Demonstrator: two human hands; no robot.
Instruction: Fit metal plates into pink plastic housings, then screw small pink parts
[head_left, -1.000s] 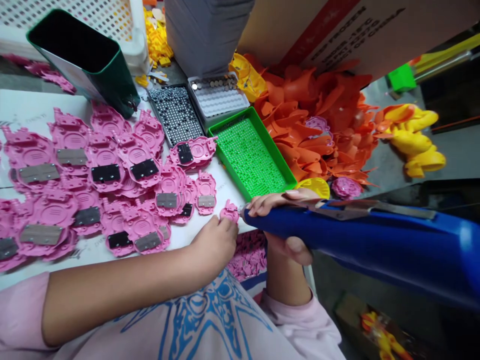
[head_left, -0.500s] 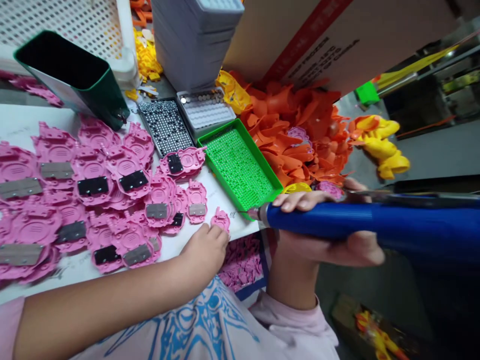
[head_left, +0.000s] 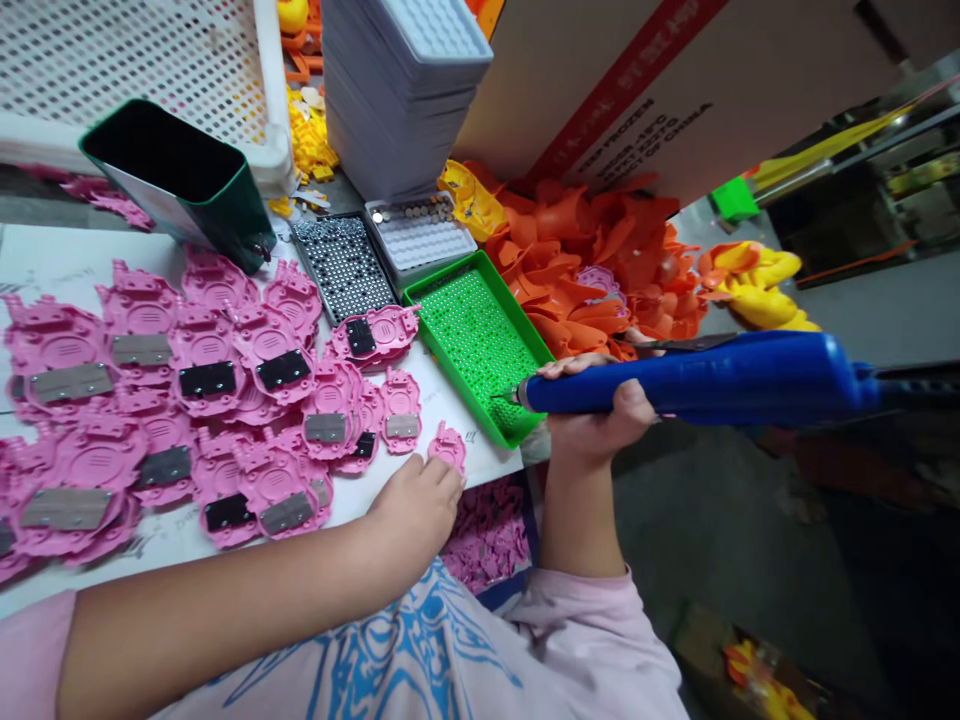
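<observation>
My left hand is closed over the lower edge of a pink plastic part at the table's front edge; the fingertips are partly hidden. In my right hand is a blue electric screwdriver, held level with its cord trailing right. Its thin bit points left over the near end of a green perforated tray dotted with many small screws. I cannot tell if a screw sits on the bit. Left of my hands, several pink parts with grey or black plates screwed on lie overlapping.
Behind the green tray stand a dark tray, a white tray with small discs and a tall stack of white trays. Orange parts pile before a cardboard box. A dark green container leans back left.
My right hand has drawn the screwdriver up and slightly left, so its bit now reaches over the green tray. My left hand stays at the pink part. The view has shifted a little.
</observation>
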